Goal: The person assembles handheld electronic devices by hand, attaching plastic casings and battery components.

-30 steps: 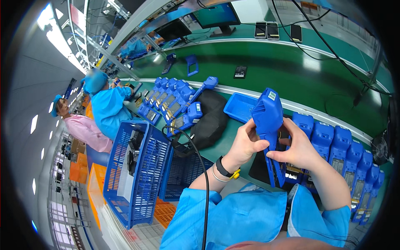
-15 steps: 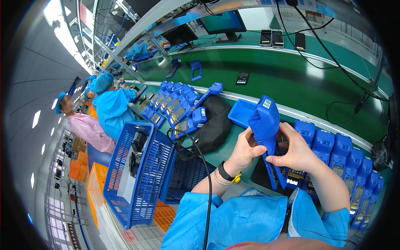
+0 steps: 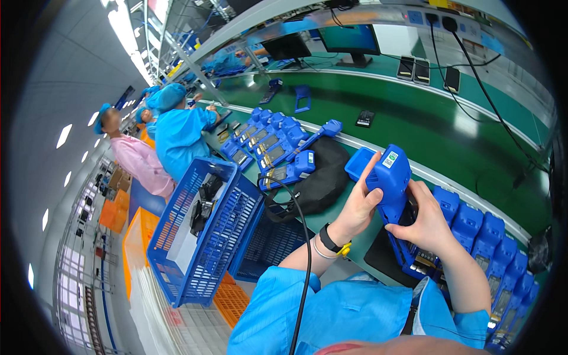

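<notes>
Both my hands are closed round a blue handheld terminal housing (image 3: pixel 392 177), whose bulky upper end carries a white and green label. My left hand (image 3: pixel 357 208) grips its left side, thumb across the front and index finger stretched up along the bulky end. My right hand (image 3: pixel 427 222) clasps the right side lower down, its thumb near the narrow body. The lower part slants down over a black mat (image 3: pixel 381 254). Close to my right forearm stands a row of similar blue housings (image 3: pixel 468 223). Just behind my left fingers is a small blue bin (image 3: pixel 356 164).
Left of my hands lie a black bag (image 3: pixel 325 177) and several blue terminals (image 3: pixel 275 151). Blue crates (image 3: pixel 228 234) stand at the bench's left, a black cable (image 3: pixel 305 236) crossing in front. A battery (image 3: pixel 365 118) lies on the green belt (image 3: pixel 426 121). Co-workers (image 3: pixel 180 139) are at far left.
The housing has turned in my hands, its bulky end tipping right. My left index finger now reaches up along it. The whole view has shifted slightly.
</notes>
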`<state>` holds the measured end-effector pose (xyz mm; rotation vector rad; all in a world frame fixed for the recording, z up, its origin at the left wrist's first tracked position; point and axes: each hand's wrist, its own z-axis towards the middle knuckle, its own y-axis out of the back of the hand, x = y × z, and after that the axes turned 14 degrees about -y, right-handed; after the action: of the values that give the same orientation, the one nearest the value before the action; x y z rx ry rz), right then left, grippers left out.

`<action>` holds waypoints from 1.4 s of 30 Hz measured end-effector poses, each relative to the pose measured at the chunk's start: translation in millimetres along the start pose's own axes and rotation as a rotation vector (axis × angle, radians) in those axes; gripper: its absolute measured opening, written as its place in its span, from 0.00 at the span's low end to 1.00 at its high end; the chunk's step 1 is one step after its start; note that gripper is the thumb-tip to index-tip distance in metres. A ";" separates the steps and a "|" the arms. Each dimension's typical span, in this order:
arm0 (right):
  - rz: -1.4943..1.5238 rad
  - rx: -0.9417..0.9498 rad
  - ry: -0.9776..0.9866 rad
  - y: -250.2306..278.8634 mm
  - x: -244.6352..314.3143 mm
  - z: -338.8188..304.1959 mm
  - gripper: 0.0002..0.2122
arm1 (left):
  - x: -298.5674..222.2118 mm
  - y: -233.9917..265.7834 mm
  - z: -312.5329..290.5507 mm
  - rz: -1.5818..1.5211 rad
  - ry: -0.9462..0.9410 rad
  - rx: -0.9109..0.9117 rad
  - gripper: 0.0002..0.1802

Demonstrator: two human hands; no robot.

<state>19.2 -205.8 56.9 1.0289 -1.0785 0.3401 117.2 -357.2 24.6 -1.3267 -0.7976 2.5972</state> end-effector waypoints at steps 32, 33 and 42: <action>-0.061 0.094 -0.013 -0.4 -11.8 -46.8 0.55 | -16.6 -2.5 5.0 -0.098 -0.192 -0.254 0.52; -0.036 0.076 -0.019 -2.2 -9.7 -48.0 0.53 | -16.5 -3.2 4.4 -0.072 -0.174 -0.234 0.54; -0.092 -0.330 0.181 -20.0 -13.0 -55.1 0.49 | 6.5 -49.4 -12.6 -0.146 -0.147 0.035 0.61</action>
<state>57.4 -167.9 30.5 0.7349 -0.8854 0.1694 116.7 -307.7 38.8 -1.0359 -0.8322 2.6026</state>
